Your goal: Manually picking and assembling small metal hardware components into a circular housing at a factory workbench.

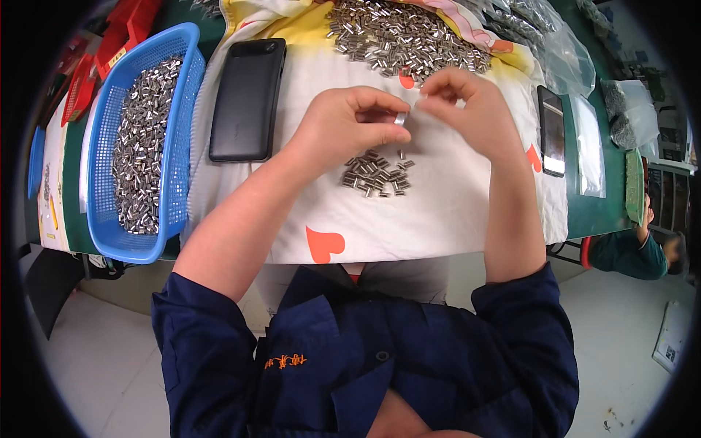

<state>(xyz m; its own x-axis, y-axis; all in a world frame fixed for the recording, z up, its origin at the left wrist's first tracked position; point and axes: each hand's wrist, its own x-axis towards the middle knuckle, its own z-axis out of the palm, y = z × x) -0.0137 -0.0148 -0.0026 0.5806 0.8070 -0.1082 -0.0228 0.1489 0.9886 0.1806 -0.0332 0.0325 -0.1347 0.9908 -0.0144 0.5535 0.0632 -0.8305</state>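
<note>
My left hand [349, 125] is closed, with a small shiny metal cylinder [400, 118] pinched between thumb and forefinger. Close beside it, my right hand [467, 109] has its thumb and fingertips drawn together; whatever they hold, if anything, I cannot make out. Below the hands, a small pile of metal cylinders [374, 175] lies on a white cloth [453, 219] with red hearts. Beyond them spreads a much larger heap of the same cylinders [398, 36], partly on the cloth's yellow part.
At the left stands a blue plastic basket [182, 139] holding many metal pieces. A black power bank [247, 101] lies between it and my left forearm. Right of the cloth are a phone [553, 131] and clear plastic bags [573, 55]. Another person [629, 252] sits at the far right.
</note>
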